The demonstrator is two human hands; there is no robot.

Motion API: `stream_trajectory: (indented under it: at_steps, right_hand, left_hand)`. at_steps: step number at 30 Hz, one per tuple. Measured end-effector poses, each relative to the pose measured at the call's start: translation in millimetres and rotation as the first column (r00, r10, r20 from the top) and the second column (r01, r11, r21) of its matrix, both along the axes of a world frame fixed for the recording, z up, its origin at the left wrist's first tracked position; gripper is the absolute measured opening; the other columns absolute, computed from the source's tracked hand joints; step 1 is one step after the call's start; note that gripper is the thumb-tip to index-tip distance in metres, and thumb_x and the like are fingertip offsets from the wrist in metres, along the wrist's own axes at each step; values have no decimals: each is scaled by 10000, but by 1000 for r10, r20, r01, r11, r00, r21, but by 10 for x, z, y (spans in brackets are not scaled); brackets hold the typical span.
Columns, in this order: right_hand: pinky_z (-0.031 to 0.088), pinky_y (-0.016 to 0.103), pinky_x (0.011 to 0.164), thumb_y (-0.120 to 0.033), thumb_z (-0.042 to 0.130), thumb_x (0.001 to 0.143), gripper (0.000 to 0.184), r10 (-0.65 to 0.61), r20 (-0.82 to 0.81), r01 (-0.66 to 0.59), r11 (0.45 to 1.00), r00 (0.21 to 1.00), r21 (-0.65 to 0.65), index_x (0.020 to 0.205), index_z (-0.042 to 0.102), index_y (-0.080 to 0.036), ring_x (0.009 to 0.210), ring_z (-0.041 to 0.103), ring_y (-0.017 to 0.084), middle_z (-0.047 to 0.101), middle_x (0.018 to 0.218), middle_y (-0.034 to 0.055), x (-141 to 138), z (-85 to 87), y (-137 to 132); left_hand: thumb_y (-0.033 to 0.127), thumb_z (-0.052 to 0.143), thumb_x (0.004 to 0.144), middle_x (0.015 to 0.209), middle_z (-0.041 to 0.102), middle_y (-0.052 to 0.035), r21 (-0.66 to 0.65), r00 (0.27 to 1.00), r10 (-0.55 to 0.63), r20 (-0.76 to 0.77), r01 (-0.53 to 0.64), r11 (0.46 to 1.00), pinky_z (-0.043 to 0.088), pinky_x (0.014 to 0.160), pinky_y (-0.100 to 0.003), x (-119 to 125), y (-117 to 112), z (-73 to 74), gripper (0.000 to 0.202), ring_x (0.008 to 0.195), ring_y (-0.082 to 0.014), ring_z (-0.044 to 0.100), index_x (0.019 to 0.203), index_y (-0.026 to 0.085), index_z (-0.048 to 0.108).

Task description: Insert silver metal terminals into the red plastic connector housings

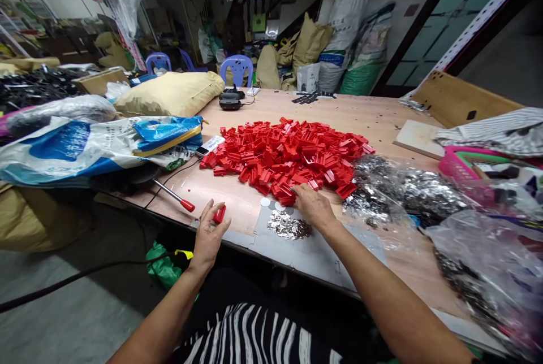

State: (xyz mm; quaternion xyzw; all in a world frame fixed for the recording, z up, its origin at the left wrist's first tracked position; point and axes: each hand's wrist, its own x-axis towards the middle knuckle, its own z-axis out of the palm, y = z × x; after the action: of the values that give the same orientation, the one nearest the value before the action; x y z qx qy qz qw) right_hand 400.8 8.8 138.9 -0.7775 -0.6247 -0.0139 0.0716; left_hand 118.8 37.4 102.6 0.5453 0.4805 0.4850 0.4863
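My left hand [206, 234] is at the table's front edge, its thumb and fingers closed around a small red plastic part [219, 214]. At the near side of a large heap of red plastic parts [292, 152], my right hand [314, 206] has its fingertips bent onto one red part [285, 195]. Just below that hand, small shiny metal pieces [288, 225] lie in a loose pile on a grey sheet [326, 254]. Left of the heap, a lever with a red grip [186, 204] juts out over the tabletop.
Clear plastic bags of metal pieces [428, 191] lie on the right, beside a pink basket [456, 165]. A blue and white sack [102, 146] and a tan sack [169, 94] cover the left side. A black device [229, 99] stands behind the heap.
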Motion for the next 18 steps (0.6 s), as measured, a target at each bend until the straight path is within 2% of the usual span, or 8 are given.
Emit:
stream_trajectory:
  at_steps: [3,5,7,9,11,13,15,18]
  right_hand:
    - [448,280,707,-196,452,913,250,-21,-20,22,999,1000,42,1075,642,-207,868,627,200,663,1020,78,56,26,-15]
    - [450,293,748,-222,463,916,238,-36,-47,40,994,998,103,1068,642,-185,906,622,214,670,1024,88,71,50,-70]
    - [453,302,759,-249,493,906,211,-6,-159,40,977,987,209,1025,651,-176,889,625,217,686,985,85,27,77,-175]
    - [460,295,737,-275,525,892,173,100,-353,14,951,930,307,954,657,-181,825,632,204,701,901,65,-96,99,-327]
    - [462,271,700,-297,532,895,160,225,-528,-65,950,818,304,916,651,-192,760,632,176,700,854,37,-282,107,-505]
    - [459,254,684,-299,532,899,151,267,-614,-126,956,742,264,905,649,-203,725,623,157,694,820,17,-476,96,-679]
    - [458,260,679,-297,526,902,152,263,-632,-132,960,729,247,909,649,-208,716,614,158,690,818,19,-617,65,-829]
    - [463,276,686,-313,503,914,174,208,-651,-67,970,730,234,910,646,-214,734,608,172,688,843,36,-669,-1,-999]
  left_hand:
    - [286,664,789,1501,331,-55,104,995,-27,-96,37,994,416,1036,-352,16,-77,68,365,1352,-274,369,1152,264,633]
    - [285,643,806,1490,345,-61,171,990,-25,-140,49,984,444,1001,-362,60,-139,113,369,1319,-275,408,1174,269,622]
    - [271,636,812,1446,410,-71,223,985,-34,-167,71,972,434,1004,-371,135,-215,143,384,1301,-270,419,1195,276,612]
    - [259,649,800,1400,470,-76,217,980,-122,-158,155,964,418,1018,-380,231,-300,147,418,1294,-269,422,1215,287,600]
    - [247,678,773,1364,514,-76,175,956,-264,-128,284,943,377,1061,-403,333,-378,128,457,1291,-275,424,1220,296,599]
    - [221,680,764,1334,545,-75,147,918,-380,-115,394,907,298,1121,-425,424,-416,94,469,1295,-274,422,1220,293,603]
    - [191,648,778,1316,561,-79,142,903,-418,-101,429,892,232,1157,-426,494,-385,53,449,1295,-267,426,1217,278,607]
    - [162,624,770,1318,559,-92,125,921,-380,-83,388,913,195,1173,-420,562,-200,-12,433,1305,-269,422,1193,252,615]
